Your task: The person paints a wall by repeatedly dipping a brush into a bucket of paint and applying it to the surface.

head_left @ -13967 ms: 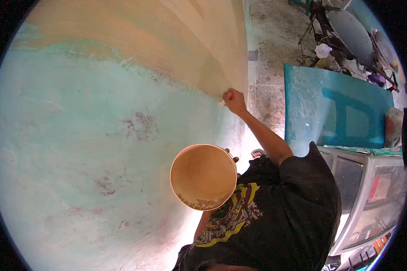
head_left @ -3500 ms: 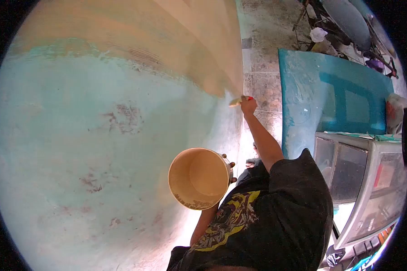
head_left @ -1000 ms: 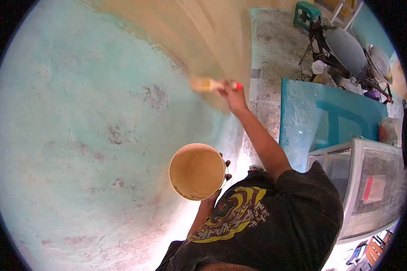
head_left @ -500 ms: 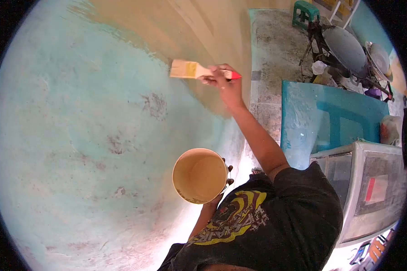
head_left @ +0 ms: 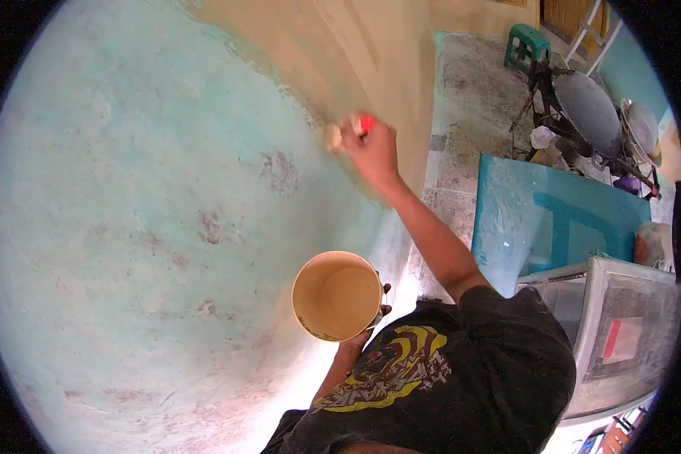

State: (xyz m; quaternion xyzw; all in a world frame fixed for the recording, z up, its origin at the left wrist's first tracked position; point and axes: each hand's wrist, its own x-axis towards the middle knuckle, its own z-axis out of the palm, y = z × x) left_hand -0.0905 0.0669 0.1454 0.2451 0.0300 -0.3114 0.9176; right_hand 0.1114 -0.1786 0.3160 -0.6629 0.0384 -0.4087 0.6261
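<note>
My right hand [head_left: 372, 147] is closed round the handle of a paintbrush [head_left: 365, 123] with a red handle end. The hand is at the wall, near the border between tan paint [head_left: 295, 45] and pale green wall [head_left: 166, 151]. Motion blurs the brush, and the hand hides much of it; whether the bristles touch the wall cannot be told. Low in front of my chest, my left hand [head_left: 363, 333] holds a paint bucket [head_left: 337, 295], its fingers showing at the right rim. The bucket's open top faces me, with tan paint coating its inside.
To the right, a blue panel [head_left: 556, 219] stands beside a glass-fronted cabinet [head_left: 620, 333]. Farther off on the tiled floor [head_left: 469, 98] are a green stool [head_left: 528, 47], a large wok-like pan [head_left: 587, 113] on a dark stand and a white ladder [head_left: 585, 34].
The paintbrush and my right hand have moved, and the brush has turned from lying sideways to mostly hidden behind the hand. The camera view has shifted slightly; the bucket stays held.
</note>
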